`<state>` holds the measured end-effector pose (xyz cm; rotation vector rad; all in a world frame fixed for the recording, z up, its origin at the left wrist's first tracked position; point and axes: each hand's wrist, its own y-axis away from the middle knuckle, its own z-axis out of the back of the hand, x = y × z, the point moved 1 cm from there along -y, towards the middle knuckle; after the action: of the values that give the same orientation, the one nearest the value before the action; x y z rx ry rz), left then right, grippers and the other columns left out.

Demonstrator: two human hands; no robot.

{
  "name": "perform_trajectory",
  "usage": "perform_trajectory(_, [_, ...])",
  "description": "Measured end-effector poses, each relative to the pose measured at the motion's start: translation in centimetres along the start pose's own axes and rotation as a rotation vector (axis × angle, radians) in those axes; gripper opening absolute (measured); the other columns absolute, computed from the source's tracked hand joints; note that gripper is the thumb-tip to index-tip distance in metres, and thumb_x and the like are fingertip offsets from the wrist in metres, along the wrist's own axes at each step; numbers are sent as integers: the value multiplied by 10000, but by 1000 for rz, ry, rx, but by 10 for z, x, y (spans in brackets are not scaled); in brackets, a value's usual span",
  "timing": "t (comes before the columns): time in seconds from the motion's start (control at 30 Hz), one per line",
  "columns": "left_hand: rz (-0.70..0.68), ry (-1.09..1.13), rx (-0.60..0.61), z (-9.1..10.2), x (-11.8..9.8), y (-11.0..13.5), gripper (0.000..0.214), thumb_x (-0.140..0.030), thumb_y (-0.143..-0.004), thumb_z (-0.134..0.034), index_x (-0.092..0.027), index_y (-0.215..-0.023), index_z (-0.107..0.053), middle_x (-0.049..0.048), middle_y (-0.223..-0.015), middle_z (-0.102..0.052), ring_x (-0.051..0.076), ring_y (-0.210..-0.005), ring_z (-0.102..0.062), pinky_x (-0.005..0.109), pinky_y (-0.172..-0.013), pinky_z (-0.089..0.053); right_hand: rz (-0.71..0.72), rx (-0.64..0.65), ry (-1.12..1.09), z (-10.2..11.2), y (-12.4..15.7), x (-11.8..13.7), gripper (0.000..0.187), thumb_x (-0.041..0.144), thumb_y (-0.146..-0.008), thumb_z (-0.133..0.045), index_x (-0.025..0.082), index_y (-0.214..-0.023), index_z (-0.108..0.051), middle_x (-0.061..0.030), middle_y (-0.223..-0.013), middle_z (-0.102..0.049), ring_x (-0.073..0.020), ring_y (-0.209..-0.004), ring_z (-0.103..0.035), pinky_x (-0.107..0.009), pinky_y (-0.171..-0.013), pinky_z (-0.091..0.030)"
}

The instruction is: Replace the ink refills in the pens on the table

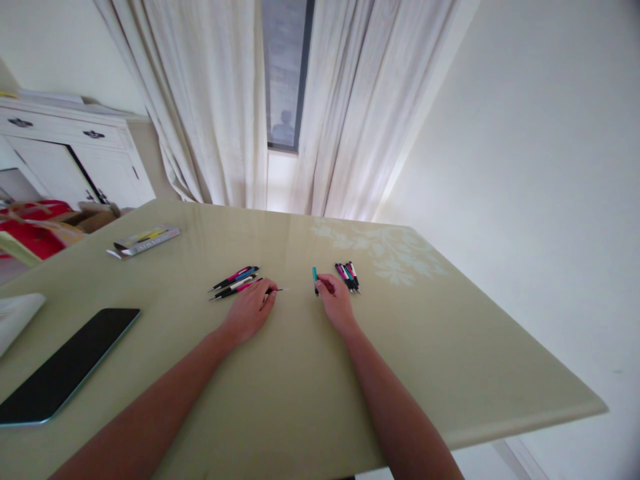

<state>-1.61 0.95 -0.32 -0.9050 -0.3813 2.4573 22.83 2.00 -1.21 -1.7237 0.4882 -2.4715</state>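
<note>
My right hand [336, 300] pinches a teal pen [315, 273] between thumb and fingers, upright or slightly tilted just above the table. Closed fingers of my left hand [251, 309] hold a slim dark pen [273, 291], whose thin tip sticks out to the right; most of it is hidden. Beside the left hand lies a group of pens [235, 279] in pink, blue, black and white, their tips toward the left. Right of my right hand is a second group of pens [349, 277], pink, white, teal and black, lying side by side.
A pale green table [300, 400] carries a dark-screened tablet [70, 367] at the left, an opened cardboard pen box [145, 240] at the back left and a white object [17, 317] at the left edge. Behind are curtains [215, 100] and a white cabinet [75, 153]; a wall [540, 200] borders the right.
</note>
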Motion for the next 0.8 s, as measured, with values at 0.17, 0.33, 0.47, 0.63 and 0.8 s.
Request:
perform_trajectory(0.17, [19,23,35,-1,0,0,244,-373,-1031,-385,-213,-1037,-569,69,-991,-685,249,-952,-640,397,-880,-474,-21,-36,320,9,2,1,198,262,-872,-626,178,-1006,-746,-65,-876,-723,-196,-751,-637,-331,-751,-484])
perform_trajectory(0.33, [104,29,85,2,-4,-1,285,-457,-1005,-457,-208,-951,-584,58,-947,-701,248,-919,-647,359,-820,-467,-64,-43,491,12,3,1,89,207,-866,-656,178,-902,-732,-43,-804,-708,-181,-724,-622,-300,-714,-450])
perform_trajectory(0.47, [151,-13,95,5,-7,-2,325,-490,-988,-489,-203,-889,-607,40,-876,-693,228,-813,-629,319,-712,-421,80,-71,487,9,4,7,103,233,-855,-719,174,-938,-736,-66,-930,-703,-186,-819,-619,-309,-796,-470])
perform_trajectory(0.63, [135,46,93,7,-7,-2,315,-486,-972,-537,-201,-893,-648,26,-862,-699,203,-766,-614,300,-692,-409,204,191,238,-2,13,28,105,284,-908,-717,198,-953,-757,-30,-889,-710,-147,-783,-632,-265,-760,-478])
perform_trajectory(0.8, [73,124,67,5,-4,-2,299,-468,-975,-553,-199,-904,-663,19,-863,-694,187,-754,-605,294,-700,-431,267,230,205,-3,15,35,112,231,-926,-670,193,-847,-740,-24,-819,-693,-150,-786,-619,-256,-727,-458])
